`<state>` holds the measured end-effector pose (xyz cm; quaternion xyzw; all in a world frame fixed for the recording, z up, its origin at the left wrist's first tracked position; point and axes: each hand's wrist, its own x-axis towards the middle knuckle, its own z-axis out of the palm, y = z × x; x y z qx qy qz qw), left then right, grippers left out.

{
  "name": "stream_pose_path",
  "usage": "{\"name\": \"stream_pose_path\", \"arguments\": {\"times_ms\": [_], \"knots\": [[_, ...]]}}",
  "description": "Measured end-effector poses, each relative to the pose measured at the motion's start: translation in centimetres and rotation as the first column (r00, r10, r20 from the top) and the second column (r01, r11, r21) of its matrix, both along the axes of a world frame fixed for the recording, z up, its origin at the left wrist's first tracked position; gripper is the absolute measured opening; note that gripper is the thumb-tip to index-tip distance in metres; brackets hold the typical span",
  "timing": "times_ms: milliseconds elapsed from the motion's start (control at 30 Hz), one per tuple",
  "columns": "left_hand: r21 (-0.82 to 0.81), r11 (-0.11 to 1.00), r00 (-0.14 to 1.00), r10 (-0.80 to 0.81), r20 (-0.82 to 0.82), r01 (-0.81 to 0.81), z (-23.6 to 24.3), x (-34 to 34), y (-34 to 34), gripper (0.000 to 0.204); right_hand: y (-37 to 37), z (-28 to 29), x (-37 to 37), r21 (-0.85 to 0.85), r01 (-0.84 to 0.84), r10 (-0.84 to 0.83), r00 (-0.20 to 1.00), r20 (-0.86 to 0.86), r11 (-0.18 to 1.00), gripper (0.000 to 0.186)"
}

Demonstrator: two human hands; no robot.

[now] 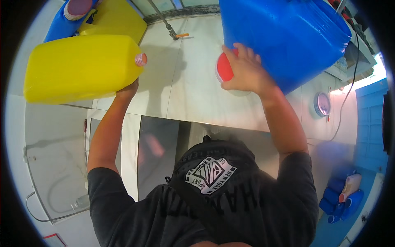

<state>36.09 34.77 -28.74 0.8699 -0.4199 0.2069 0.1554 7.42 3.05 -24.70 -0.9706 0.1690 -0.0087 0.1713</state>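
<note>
My left hand [127,89] is up under the lower corner of a big yellow jug [80,68], which lies on its side with its pinkish capped neck [141,59] just above and to the right of that hand. Most of the hand is hidden behind the jug, so I cannot tell whether my fingers are curled or spread; only the wrist and the heel of the hand show, touching the jug's underside.

My right hand [243,71] is clasped over a round red cap [224,67], fingers wrapped over its top edge and thumb side low, so the cap sticks out to the left of my palm. Right behind and above this hand leans a large blue container [288,35], touching my knuckles.

Between my two hands runs the pale marble desk [193,94]. Beyond my left hand, past the jug, lie another yellow jug [119,20] and a blue one with a pink cap [76,10].
</note>
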Motion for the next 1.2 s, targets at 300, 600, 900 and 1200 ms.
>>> {"name": "stream_pose_path", "arguments": {"times_ms": [300, 600, 900, 1200], "knots": [[-0.157, 0.975, 0.979, -0.175, -0.103, 0.157, 10.2, -5.6, -2.0, 0.037, -1.0, -2.4, 2.4, 0.917, -0.31, -0.25, 0.895, 0.371, 0.25, 0.06], [-0.712, 0.629, 0.534, -0.503, -0.679, -0.313, 23.0, -4.0, -2.6, 0.03, -1.2, -8.1, 10.7, 0.98, -0.168, -0.363, 0.924, 0.118, -0.11, 0.047], [-0.259, 0.935, 0.76, 0.018, -0.65, -0.243, 22.3, 5.3, -7.5, 0.057, -1.2, -11.5, 19.7, 0.885, -0.087, -0.393, 0.873, 0.289, 0.457, 0.04], [-0.615, 0.775, 0.955, -0.051, -0.291, -0.146, 7.4, -13.6, -4.1, 0.129, -2.5, -16.8, 23.4, 0.888, 0.074, -0.559, 0.8, 0.22, 0.455, 0.049]]}}
